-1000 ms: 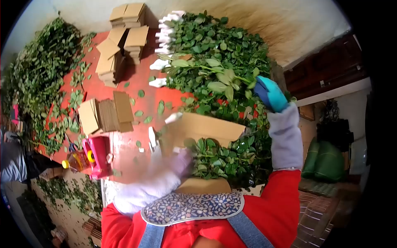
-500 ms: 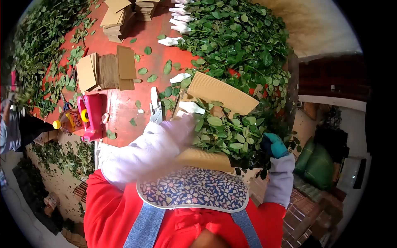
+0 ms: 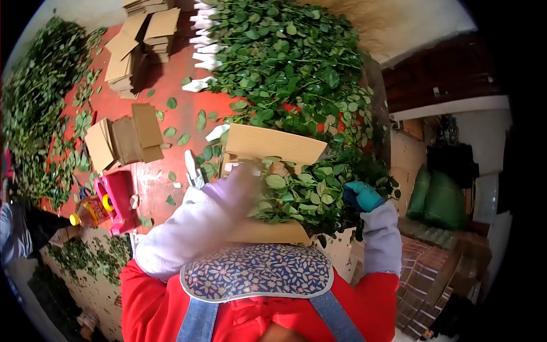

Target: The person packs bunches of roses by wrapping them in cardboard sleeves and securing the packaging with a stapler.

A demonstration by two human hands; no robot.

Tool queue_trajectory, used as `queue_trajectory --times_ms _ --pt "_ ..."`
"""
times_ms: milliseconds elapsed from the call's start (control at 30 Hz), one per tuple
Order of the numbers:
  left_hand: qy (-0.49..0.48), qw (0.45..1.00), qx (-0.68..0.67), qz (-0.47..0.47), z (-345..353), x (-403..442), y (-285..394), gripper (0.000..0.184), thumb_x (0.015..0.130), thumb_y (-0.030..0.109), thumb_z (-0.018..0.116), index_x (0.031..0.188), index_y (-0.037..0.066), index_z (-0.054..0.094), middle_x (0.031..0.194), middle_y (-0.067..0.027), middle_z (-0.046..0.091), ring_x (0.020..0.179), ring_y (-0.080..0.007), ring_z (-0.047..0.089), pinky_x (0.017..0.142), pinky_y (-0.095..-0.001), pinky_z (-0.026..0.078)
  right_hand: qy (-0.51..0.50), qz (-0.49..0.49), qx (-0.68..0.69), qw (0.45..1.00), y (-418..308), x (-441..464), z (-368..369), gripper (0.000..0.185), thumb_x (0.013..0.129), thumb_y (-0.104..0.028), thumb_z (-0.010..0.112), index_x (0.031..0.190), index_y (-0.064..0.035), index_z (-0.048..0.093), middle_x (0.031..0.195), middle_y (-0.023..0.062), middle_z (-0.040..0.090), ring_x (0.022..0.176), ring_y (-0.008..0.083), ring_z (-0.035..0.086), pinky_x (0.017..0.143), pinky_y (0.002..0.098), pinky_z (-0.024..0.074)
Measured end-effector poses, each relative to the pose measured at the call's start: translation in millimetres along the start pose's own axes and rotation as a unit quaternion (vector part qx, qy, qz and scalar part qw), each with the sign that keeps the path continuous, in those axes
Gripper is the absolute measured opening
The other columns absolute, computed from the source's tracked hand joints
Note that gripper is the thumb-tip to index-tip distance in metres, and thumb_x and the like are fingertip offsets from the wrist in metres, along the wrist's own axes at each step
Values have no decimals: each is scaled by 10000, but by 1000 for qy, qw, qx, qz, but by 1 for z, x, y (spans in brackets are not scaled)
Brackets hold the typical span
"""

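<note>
A bunch of leafy green stems (image 3: 310,191) lies in front of me between two flaps of an open corrugated cardboard sheet (image 3: 276,139). My left hand (image 3: 244,181), smeared by motion, is over the left end of the bunch, beside a small white piece partly hidden behind it. Its fingers cannot be made out. At the right end, my right hand (image 3: 364,196), in a teal glove, is closed around the leafy stems. A grey tool with a white handle (image 3: 192,168) rests on the red table just left of my left forearm.
Leafy stems with white-covered ends (image 3: 205,57) are heaped at the back. Stacks of cardboard pieces (image 3: 122,142) stand to the left, near a pink tape dispenser (image 3: 118,199) and a yellow-capped bottle (image 3: 91,212). More foliage (image 3: 40,108) covers the far left. Loose leaves dot the table.
The whole view has shifted and tilted, with the table things now further left. My left hand stays at the bunch's left end, now more blurred. My right hand keeps its place at the right end.
</note>
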State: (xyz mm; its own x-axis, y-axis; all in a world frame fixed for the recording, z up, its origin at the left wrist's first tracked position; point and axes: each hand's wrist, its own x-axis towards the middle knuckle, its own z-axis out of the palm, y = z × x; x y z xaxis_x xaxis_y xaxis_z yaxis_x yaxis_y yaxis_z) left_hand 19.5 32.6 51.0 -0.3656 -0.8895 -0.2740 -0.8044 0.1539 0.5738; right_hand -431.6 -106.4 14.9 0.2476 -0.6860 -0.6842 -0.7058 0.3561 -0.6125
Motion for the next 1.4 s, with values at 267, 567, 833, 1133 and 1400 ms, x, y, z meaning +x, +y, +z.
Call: queue_trajectory --times_ms 267,567,833,1133,1400 --pt "-1 1000 28 -6 40 -3 -22 708 672 250 779 1279 57 470 1437 -171 349 1020 -345 618 753 -375 567 261 -463 -465 708 -213 -9 6 265 775 -91 673 1036 -47 647 864 120 653 750 314 606 638 393 476" --pt "10 999 36 23 31 -3 -21 689 665 315 779 1234 20 527 1405 -202 372 1143 -344 552 846 -379 536 -14 -309 -781 542 -231 226 136 327 893 -174 467 1213 -208 524 1104 36 598 1170 236 521 1059 445 308" --pt "3 999 37 -26 39 -2 -19 667 659 343 775 1216 89 507 1375 -193 384 911 -368 633 705 -417 559 171 -528 -490 672 -262 139 91 186 746 -123 591 929 -144 616 879 103 588 838 309 571 671 419 453" --pt "18 1000 -5 -19 40 -1 -22 527 686 312 733 1086 22 550 1329 -209 378 864 -364 630 757 -415 550 94 -399 266 872 -245 -29 57 197 864 -127 595 1026 -24 635 871 107 628 712 232 575 655 313 462" --pt "-39 981 184 50 39 -1 -22 622 687 390 732 1176 64 528 1333 -291 395 1226 -419 465 924 -411 509 230 -446 -520 691 -208 -45 77 275 749 -64 612 1023 -90 615 903 119 584 798 355 574 664 441 467"
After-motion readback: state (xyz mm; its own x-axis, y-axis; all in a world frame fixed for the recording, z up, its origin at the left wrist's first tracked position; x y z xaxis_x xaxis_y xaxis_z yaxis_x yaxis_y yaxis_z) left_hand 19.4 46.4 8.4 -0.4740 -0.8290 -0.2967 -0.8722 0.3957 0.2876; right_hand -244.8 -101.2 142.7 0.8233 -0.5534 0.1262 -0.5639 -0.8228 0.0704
